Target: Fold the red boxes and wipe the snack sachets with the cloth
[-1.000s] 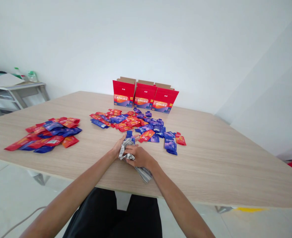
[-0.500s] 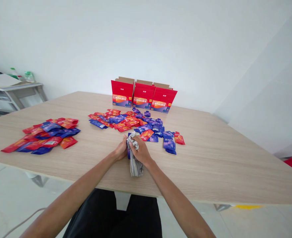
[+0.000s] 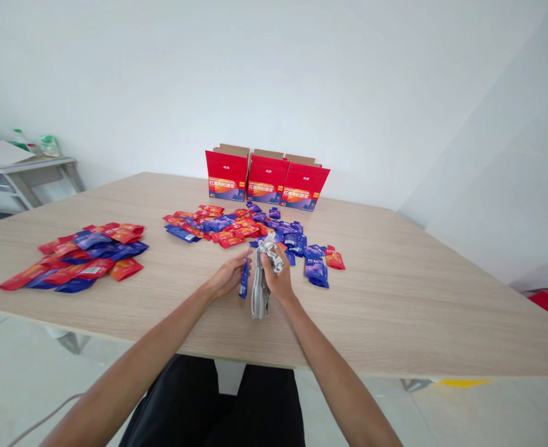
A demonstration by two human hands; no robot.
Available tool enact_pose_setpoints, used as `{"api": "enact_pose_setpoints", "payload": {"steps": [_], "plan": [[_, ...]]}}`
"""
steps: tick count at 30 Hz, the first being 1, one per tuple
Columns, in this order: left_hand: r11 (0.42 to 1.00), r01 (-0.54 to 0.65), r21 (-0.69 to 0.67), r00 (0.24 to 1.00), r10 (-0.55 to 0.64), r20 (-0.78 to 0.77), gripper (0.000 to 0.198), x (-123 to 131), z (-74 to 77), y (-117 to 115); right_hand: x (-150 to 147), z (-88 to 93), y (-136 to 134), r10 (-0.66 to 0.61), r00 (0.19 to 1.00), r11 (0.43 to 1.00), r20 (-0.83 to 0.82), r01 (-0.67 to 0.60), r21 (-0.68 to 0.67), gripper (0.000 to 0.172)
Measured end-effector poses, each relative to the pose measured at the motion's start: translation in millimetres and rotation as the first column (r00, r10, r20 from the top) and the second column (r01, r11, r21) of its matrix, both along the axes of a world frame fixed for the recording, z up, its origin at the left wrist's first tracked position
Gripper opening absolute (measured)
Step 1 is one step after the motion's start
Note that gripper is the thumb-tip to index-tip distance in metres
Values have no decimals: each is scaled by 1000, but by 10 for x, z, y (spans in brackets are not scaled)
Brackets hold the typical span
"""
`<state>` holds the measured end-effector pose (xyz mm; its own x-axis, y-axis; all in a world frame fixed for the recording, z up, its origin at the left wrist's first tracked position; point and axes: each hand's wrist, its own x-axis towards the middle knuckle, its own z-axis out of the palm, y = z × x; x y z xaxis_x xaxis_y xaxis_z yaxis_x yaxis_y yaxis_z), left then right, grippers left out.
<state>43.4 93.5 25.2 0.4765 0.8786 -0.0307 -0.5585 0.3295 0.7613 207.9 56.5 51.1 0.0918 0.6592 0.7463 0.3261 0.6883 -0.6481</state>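
Observation:
My right hand [image 3: 278, 277] grips a stack of silver-backed sachets [image 3: 261, 292], held upright just above the wooden table [image 3: 395, 310]. My left hand [image 3: 230, 276] holds a single blue sachet [image 3: 244, 277] on edge, a little to the left of the stack. Both hands hover at the near edge of a scattered heap of red and blue sachets [image 3: 250, 226].
A second pile of red and blue sachets [image 3: 82, 257] lies at the table's left. Three open red cartons [image 3: 265, 180] stand in a row at the back. A grey shelf [image 3: 27, 177] with bottles is at far left. A white wall runs behind and to the right.
My hands have moved forward toward the heap. The stack has turned upright in my right hand, and my left hand has pulled one blue sachet away from it.

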Motion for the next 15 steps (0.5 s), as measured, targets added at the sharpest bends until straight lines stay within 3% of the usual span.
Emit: {"api": "enact_pose_setpoints", "payload": {"steps": [3,6,9,12,15], "plan": [[997,6,75,998,-1,-68,35,-28,-51,25,-37,15,-28,21,997,999,74,-24,39,20],[998,-53,42,991,57,-119,23,-73,-76,56,-22,22,-43,-31,995,994,95,21,105,15],[996,-89,-21,990,86,-107,22,-92,-66,78,39,-11,-29,-65,986,985,153,38,171,12],[993,-93,-68,994,89,-62,19,-68,-68,81,68,-77,14,27,936,975,351,-101,196,14],[995,-57,-85,998,56,-19,12,-54,-93,80,19,-147,56,119,815,974,568,-207,92,19]]}}
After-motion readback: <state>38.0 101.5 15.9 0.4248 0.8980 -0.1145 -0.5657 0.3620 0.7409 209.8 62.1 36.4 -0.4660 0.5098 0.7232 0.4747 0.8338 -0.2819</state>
